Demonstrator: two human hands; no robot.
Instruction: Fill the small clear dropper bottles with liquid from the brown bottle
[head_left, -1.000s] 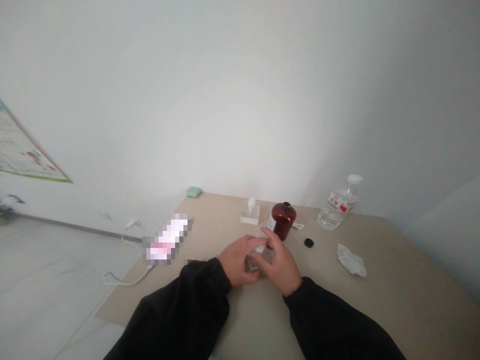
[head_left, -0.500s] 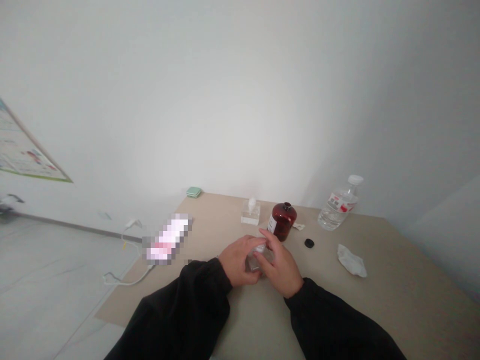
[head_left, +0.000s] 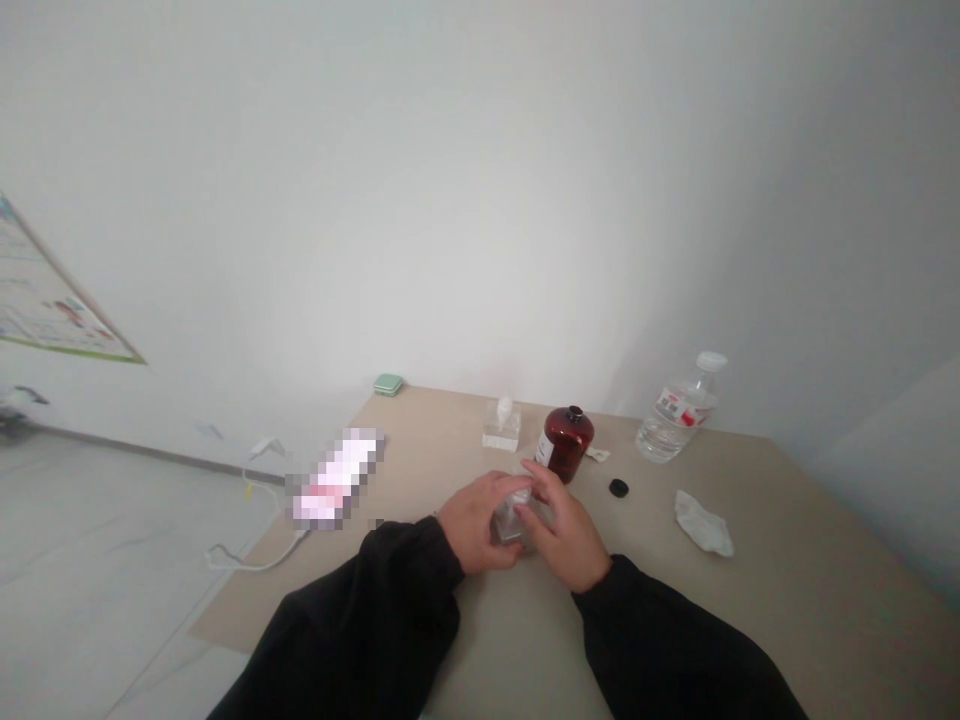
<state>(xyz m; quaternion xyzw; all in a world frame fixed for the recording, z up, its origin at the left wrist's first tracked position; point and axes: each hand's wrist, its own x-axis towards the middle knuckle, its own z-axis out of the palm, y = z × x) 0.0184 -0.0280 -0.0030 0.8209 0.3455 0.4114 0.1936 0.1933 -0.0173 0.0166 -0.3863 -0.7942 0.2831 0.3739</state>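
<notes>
Between my hands, low over the front middle of the table, is a small clear bottle [head_left: 508, 523], partly covered by fingers. My left hand [head_left: 477, 522] wraps round its left side, thumb at the bottom and fingers over the far side. With thumb and fingers, my right hand [head_left: 566, 535] grips the whitish top of the same bottle. Just behind them stands a brown-red bottle [head_left: 568, 440] with a white label and an uncapped neck. A second clear square bottle [head_left: 502, 428] with a white top is farther back.
A black cap [head_left: 619, 488] lies right of the brown-red bottle, near a crumpled white tissue [head_left: 703, 523]. A water bottle [head_left: 677, 412] stands at the back right. On the left are a blurred-out phone [head_left: 337, 478] with a white cable [head_left: 247, 567] and a small green case [head_left: 388, 385].
My right hand has shifted very slightly to the right on the bottle's top. My left hand and the other objects stay where they were.
</notes>
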